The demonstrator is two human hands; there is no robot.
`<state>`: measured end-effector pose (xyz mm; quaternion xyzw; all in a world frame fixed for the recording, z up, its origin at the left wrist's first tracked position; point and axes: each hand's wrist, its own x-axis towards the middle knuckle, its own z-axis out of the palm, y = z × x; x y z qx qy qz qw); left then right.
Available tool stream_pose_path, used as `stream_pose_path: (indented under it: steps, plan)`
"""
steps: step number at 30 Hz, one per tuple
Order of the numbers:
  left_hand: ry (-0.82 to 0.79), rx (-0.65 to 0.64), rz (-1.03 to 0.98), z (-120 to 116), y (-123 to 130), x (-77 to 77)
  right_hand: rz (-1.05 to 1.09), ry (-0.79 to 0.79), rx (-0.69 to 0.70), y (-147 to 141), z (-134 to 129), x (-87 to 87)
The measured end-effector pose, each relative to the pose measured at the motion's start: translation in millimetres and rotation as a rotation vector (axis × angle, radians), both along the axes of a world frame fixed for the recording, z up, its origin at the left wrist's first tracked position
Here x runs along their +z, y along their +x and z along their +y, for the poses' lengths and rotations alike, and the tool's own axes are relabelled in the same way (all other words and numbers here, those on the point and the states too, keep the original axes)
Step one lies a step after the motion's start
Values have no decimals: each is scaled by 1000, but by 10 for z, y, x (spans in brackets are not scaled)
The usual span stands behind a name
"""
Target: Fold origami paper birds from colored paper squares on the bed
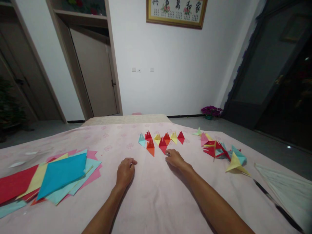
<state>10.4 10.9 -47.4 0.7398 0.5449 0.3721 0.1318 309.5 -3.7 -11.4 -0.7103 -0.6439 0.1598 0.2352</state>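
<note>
Several small folded paper cranes stand in a loose cluster on the pink cloth. My right hand (175, 158) has its fingers pinched at the lower edge of a red paper crane (162, 145) at the front of the cluster. To its left lies an orange paper crane (150, 148), and a light blue one (142, 140) is at the cluster's left end. A dark red crane (181, 137) marks the right end. My left hand (125, 171) rests on the cloth with curled fingers, apart from the cranes, and nothing shows in it.
Coloured paper sheets (63, 172) are piled on the left. At the right lies a heap of folded paper pieces (215, 150), with a yellow one (236, 164) nearer me. A black pen (276, 205) and a whitish sheet (287, 187) lie at the right edge.
</note>
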Motion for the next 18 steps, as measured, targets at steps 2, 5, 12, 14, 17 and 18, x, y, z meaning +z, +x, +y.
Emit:
stream_pose_path:
  steps: [2,5,12,14,17,18]
  plan:
    - [-4,-6,64,-23,16,33,-59,-18,25,-157,-182,-38]
    - [-5,-67,181,-76,23,69,-133,-21,69,-371,-435,-120]
    - [25,-258,412,-337,-168,58,-330,75,28,-550,-674,-296]
    - [-2,-280,427,-422,-276,68,-364,115,8,-551,-676,-297]
    - [-16,-310,405,-544,-481,106,-383,149,-4,-559,-678,-271]
    - [-15,-316,395,-584,-559,123,-382,154,-3,-562,-678,-264]
